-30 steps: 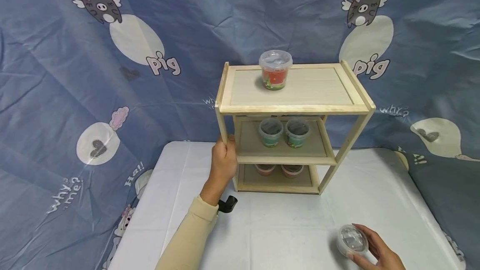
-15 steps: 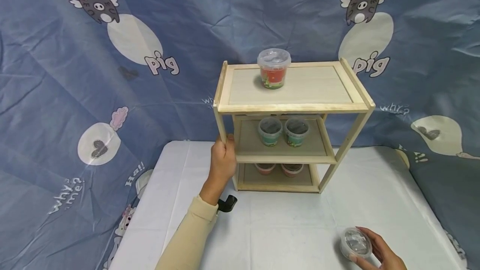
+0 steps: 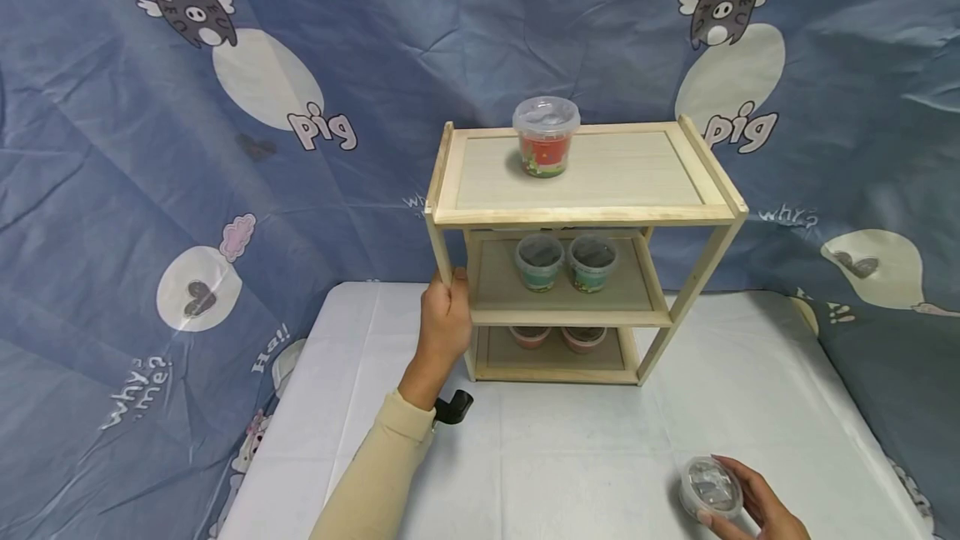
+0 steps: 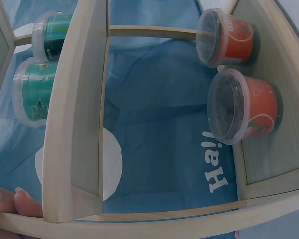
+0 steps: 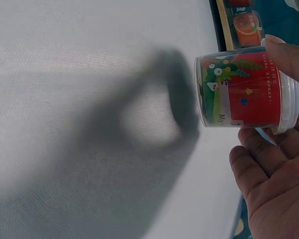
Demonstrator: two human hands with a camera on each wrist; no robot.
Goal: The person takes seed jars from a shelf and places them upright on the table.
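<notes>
My left hand (image 3: 446,317) grips the front left post of a pale wooden three-tier shelf (image 3: 570,215); its fingertips (image 4: 26,203) show at the post in the left wrist view. At the lower right of the head view, my right hand (image 3: 767,500) pinches a small clear-lidded plastic tub (image 3: 711,487) between thumb and fingers. That tub's red label with flowers faces the right wrist camera, close over the white table. Another red-labelled tub (image 3: 546,152) stands on the top tier. Two green-labelled tubs (image 4: 37,92) stand on the middle tier, two orange-red ones (image 4: 261,107) on the bottom.
A white cloth covers the table (image 3: 570,448) under the shelf. Behind and at both sides hangs a blue curtain (image 3: 390,65) printed with pigs and words. The shelf's right post (image 3: 693,290) rises between its tiers and the right side of the table.
My right hand has shifted slightly right and toward me with the tub since a second ago, then stayed nearly still. The left hand keeps its hold on the post.
</notes>
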